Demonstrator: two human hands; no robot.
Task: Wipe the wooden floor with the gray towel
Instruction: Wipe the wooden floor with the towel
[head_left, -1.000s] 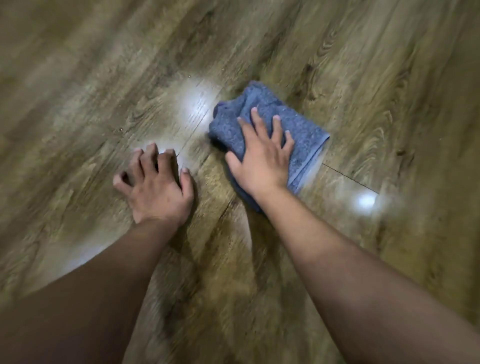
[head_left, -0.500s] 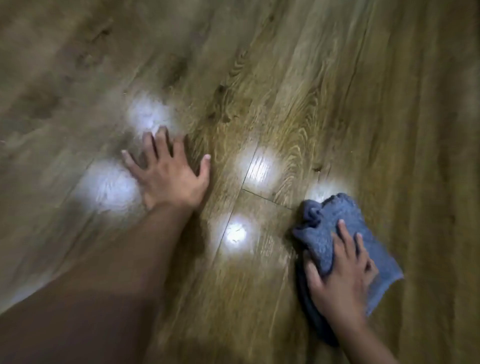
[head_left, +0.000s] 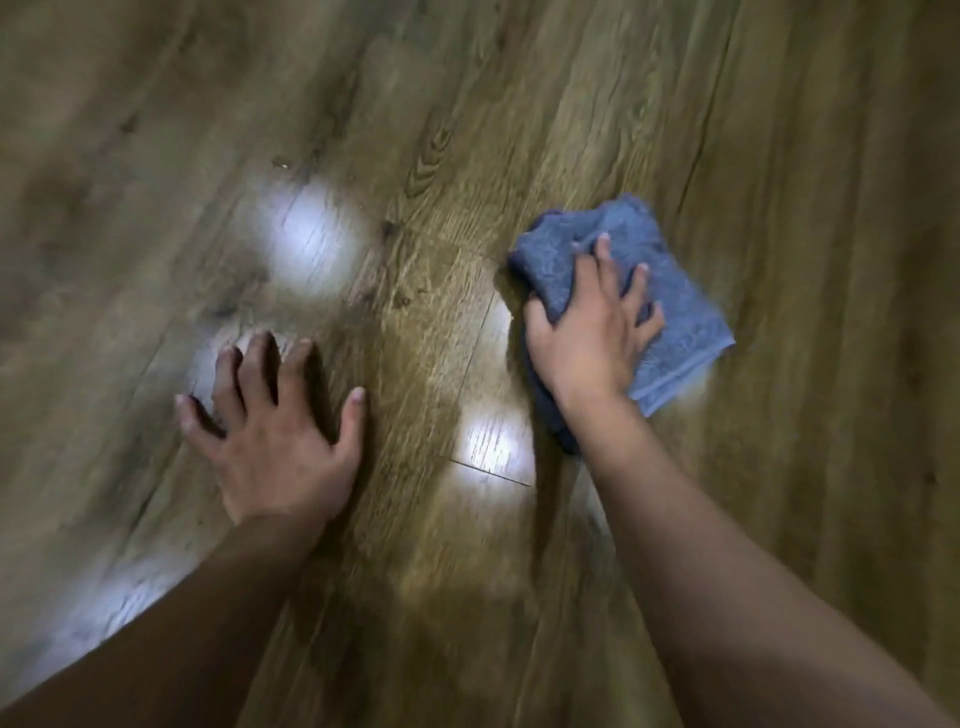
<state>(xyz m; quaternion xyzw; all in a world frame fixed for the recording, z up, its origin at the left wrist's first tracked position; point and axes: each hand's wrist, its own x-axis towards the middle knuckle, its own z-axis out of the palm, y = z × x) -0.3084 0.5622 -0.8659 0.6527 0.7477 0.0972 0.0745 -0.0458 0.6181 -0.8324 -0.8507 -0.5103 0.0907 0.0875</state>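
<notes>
Gray towel (head_left: 670, 312), folded and bunched, lies on the wooden floor (head_left: 779, 156) right of centre, mid-distance. Right hand (head_left: 592, 332) sits on top of it, palm down, fingers spread across the cloth, thumb hooked round the towel's left edge, so it grips the towel while pressing it onto the boards. Towel sticks out past the hand on the far side and to the right; a darker fold shows near the wrist. Left hand (head_left: 275, 431) lies well apart to the left and nearer, flat on bare floor, fingers splayed and straight, holding nothing. Bright light reflections (head_left: 311, 234) on the boards between and beyond the hands. Frame is motion-blurred.
</notes>
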